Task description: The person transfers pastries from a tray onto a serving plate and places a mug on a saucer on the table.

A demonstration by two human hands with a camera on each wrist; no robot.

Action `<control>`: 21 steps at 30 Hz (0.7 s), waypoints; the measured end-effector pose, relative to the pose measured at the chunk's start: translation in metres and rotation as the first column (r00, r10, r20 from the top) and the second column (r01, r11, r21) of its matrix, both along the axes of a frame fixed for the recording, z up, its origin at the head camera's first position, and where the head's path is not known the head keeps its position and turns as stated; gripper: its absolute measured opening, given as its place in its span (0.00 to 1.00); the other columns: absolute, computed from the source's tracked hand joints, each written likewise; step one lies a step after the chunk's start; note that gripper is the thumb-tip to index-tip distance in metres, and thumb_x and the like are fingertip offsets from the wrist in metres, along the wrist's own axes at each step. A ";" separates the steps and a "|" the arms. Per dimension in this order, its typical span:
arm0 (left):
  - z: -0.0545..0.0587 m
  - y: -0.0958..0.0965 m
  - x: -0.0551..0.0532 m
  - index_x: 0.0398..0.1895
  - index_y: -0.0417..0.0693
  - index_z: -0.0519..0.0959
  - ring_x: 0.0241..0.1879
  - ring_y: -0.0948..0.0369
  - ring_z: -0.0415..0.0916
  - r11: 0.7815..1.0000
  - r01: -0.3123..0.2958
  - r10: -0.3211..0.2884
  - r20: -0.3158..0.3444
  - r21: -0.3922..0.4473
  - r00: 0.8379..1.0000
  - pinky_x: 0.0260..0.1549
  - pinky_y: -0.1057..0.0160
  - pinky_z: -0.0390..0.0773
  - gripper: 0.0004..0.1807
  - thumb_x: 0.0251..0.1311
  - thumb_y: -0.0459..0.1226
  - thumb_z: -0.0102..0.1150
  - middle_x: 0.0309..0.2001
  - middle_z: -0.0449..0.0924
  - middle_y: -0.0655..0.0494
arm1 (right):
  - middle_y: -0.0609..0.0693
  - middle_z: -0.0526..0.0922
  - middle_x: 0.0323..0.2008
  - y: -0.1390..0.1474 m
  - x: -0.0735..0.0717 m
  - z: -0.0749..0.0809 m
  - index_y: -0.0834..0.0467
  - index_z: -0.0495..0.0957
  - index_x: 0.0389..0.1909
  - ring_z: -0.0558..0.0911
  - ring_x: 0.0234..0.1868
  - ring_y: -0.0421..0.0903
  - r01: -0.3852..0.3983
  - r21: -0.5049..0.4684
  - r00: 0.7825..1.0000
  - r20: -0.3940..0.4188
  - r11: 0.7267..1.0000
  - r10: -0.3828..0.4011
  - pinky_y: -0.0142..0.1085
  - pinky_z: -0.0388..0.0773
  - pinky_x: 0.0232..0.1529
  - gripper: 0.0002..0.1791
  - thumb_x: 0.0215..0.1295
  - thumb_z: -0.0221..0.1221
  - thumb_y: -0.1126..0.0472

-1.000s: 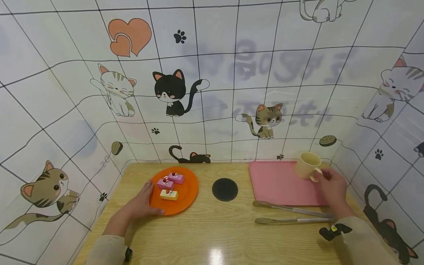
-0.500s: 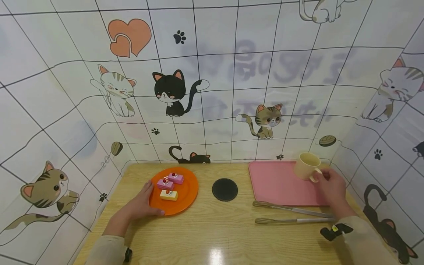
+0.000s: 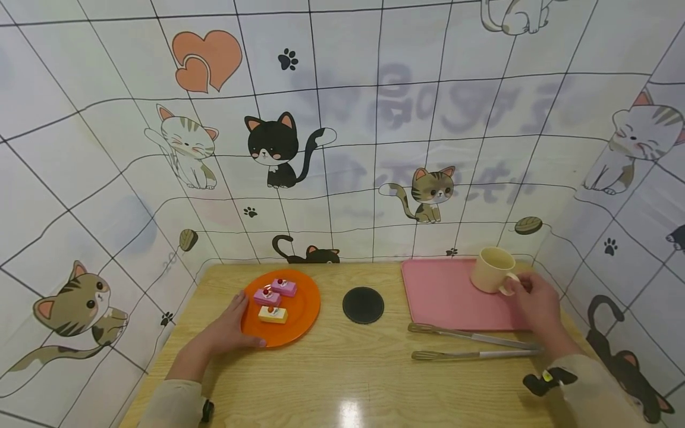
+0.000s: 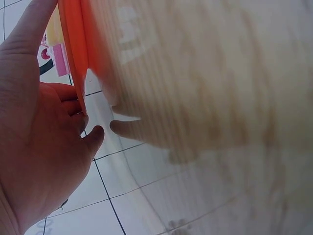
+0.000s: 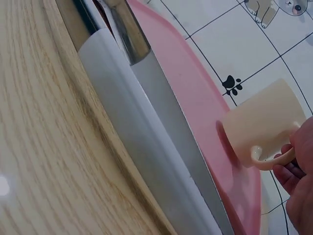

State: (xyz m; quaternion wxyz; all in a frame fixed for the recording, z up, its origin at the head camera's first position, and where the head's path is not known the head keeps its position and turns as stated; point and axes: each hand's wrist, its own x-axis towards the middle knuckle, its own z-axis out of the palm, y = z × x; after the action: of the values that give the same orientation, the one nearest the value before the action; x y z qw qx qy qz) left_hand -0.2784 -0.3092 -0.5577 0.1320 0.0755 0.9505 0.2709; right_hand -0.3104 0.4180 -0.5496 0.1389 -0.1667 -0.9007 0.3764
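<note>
In the head view my left hand [image 3: 230, 328] holds the left rim of an orange plate [image 3: 304, 321], thumb on the near side and fingers along the far left. Two small pink toy cakes [image 3: 284, 288] and a yellow one [image 3: 273, 315] sit on the plate, each with a red topping. At the right, my right hand [image 3: 538, 301] pinches the handle of a pale yellow mug [image 3: 489, 271]. The mug is upright, over the back right of a pink tray [image 3: 444, 297]. In the right wrist view, the thumb and fingers close on the mug's handle [image 5: 274, 160].
A round black coaster [image 3: 363, 305] lies between plate and tray. Two whisks [image 3: 455, 356] with pale handles lie along the tray's front edge, near the right forearm. Cat-printed cloth walls [image 3: 353, 178] rise behind and beside the wooden table [image 3: 321, 380].
My right hand has shifted the mug slightly left across the tray. My left hand, the plate and the cakes have stayed put.
</note>
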 end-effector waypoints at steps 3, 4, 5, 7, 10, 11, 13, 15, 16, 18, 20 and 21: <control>0.001 0.001 0.001 0.90 0.33 0.44 0.87 0.31 0.36 1.000 -0.002 0.002 0.002 -0.001 1.000 0.79 0.27 0.53 0.81 0.47 0.66 0.84 0.90 0.36 0.32 | 0.69 0.83 0.56 -0.002 0.003 0.003 0.70 0.77 0.63 0.81 0.55 0.62 -0.011 0.016 1.000 -0.017 1.000 0.011 0.38 0.77 0.43 0.22 0.87 0.56 0.54; 0.001 0.001 0.001 0.90 0.33 0.44 0.87 0.31 0.36 1.000 -0.003 0.003 0.002 -0.002 1.000 0.79 0.27 0.53 0.81 0.47 0.66 0.84 0.90 0.36 0.32 | 0.69 0.83 0.56 -0.003 0.005 0.005 0.69 0.77 0.63 0.81 0.55 0.62 -0.014 0.018 1.000 -0.017 1.000 0.015 0.36 0.76 0.42 0.22 0.88 0.56 0.53; 0.001 0.001 0.001 0.90 0.33 0.44 0.87 0.31 0.36 1.000 -0.004 0.004 0.002 -0.003 1.000 0.79 0.27 0.53 0.81 0.46 0.66 0.84 0.90 0.36 0.32 | 0.69 0.83 0.56 -0.004 0.006 0.006 0.69 0.76 0.63 0.81 0.54 0.62 -0.017 0.015 1.000 -0.013 1.000 0.017 0.35 0.75 0.40 0.22 0.88 0.56 0.53; 0.001 0.001 0.002 0.90 0.33 0.44 0.87 0.31 0.36 1.000 -0.006 0.006 0.003 -0.004 1.000 0.79 0.27 0.53 0.81 0.46 0.66 0.84 0.90 0.35 0.33 | 0.69 0.82 0.57 -0.006 0.009 0.010 0.69 0.76 0.65 0.81 0.55 0.62 -0.024 0.010 1.000 0.000 1.000 0.024 0.33 0.75 0.40 0.24 0.88 0.55 0.51; 0.001 0.001 0.002 0.90 0.34 0.44 0.87 0.32 0.36 1.000 -0.007 0.007 0.004 -0.006 1.000 0.79 0.28 0.53 0.82 0.46 0.66 0.84 0.90 0.35 0.33 | 0.69 0.82 0.57 -0.008 0.012 0.015 0.69 0.75 0.65 0.81 0.55 0.62 -0.037 0.007 0.999 0.013 0.999 0.037 0.33 0.75 0.39 0.25 0.89 0.55 0.50; 0.002 0.001 0.002 0.90 0.34 0.44 0.87 0.32 0.36 1.000 -0.008 0.008 0.005 -0.008 1.000 0.79 0.28 0.53 0.82 0.46 0.66 0.84 0.90 0.36 0.33 | 0.69 0.83 0.57 -0.008 0.013 0.017 0.69 0.76 0.65 0.81 0.54 0.62 -0.044 0.011 0.999 0.009 0.999 0.044 0.32 0.76 0.39 0.25 0.88 0.55 0.49; 0.002 0.001 0.002 0.90 0.34 0.44 0.87 0.32 0.36 1.000 -0.008 0.009 0.006 -0.011 1.000 0.79 0.28 0.53 0.82 0.46 0.66 0.84 0.90 0.36 0.33 | 0.69 0.83 0.56 -0.010 0.014 0.019 0.69 0.76 0.64 0.82 0.54 0.62 -0.051 0.019 0.999 0.005 0.999 0.051 0.30 0.75 0.37 0.25 0.88 0.56 0.49; 0.002 0.001 0.002 0.90 0.34 0.44 0.87 0.32 0.36 1.000 -0.008 0.008 0.006 -0.016 1.000 0.79 0.28 0.53 0.82 0.46 0.66 0.84 0.90 0.36 0.33 | 0.69 0.84 0.56 -0.011 0.015 0.021 0.69 0.77 0.63 0.82 0.53 0.61 -0.059 0.022 0.998 -0.004 0.998 0.059 0.27 0.75 0.35 0.24 0.87 0.57 0.49; 0.002 0.001 0.002 0.90 0.34 0.44 0.87 0.32 0.36 1.000 -0.008 0.009 0.006 -0.017 1.000 0.79 0.28 0.54 0.82 0.46 0.67 0.84 0.90 0.36 0.33 | 0.69 0.84 0.56 -0.012 0.016 0.023 0.69 0.77 0.62 0.83 0.53 0.61 -0.063 0.026 0.998 -0.008 0.998 0.063 0.26 0.75 0.34 0.24 0.87 0.58 0.50; 0.002 0.001 0.002 0.90 0.34 0.44 0.87 0.32 0.36 1.000 -0.008 0.008 0.006 -0.020 1.000 0.79 0.28 0.54 0.82 0.46 0.67 0.84 0.90 0.36 0.33 | 0.69 0.84 0.56 -0.014 0.017 0.025 0.69 0.77 0.62 0.83 0.53 0.62 -0.071 0.026 0.997 -0.010 0.997 0.071 0.23 0.74 0.32 0.23 0.87 0.58 0.51; 0.002 0.001 0.002 0.90 0.34 0.44 0.87 0.32 0.36 1.000 -0.008 0.008 0.005 -0.019 1.000 0.79 0.28 0.54 0.82 0.45 0.67 0.84 0.90 0.36 0.33 | 0.70 0.84 0.56 -0.017 0.019 0.028 0.69 0.78 0.62 0.83 0.53 0.62 -0.087 0.023 0.996 -0.023 0.996 0.087 0.22 0.75 0.32 0.23 0.87 0.59 0.52; 0.002 0.002 0.002 0.90 0.33 0.44 0.87 0.32 0.36 1.000 -0.008 0.008 0.005 -0.017 1.000 0.79 0.28 0.54 0.82 0.45 0.67 0.84 0.90 0.36 0.33 | 0.70 0.84 0.56 -0.018 0.019 0.028 0.69 0.78 0.61 0.84 0.53 0.62 -0.095 0.025 0.995 -0.029 0.995 0.095 0.22 0.75 0.32 0.22 0.87 0.60 0.52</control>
State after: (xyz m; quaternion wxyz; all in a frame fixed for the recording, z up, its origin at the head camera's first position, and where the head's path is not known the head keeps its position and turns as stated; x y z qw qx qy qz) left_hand -0.2767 -0.3077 -0.5557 0.1340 0.0697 0.9527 0.2636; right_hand -0.2913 0.4003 -0.5212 0.1362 -0.1164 -0.9099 0.3742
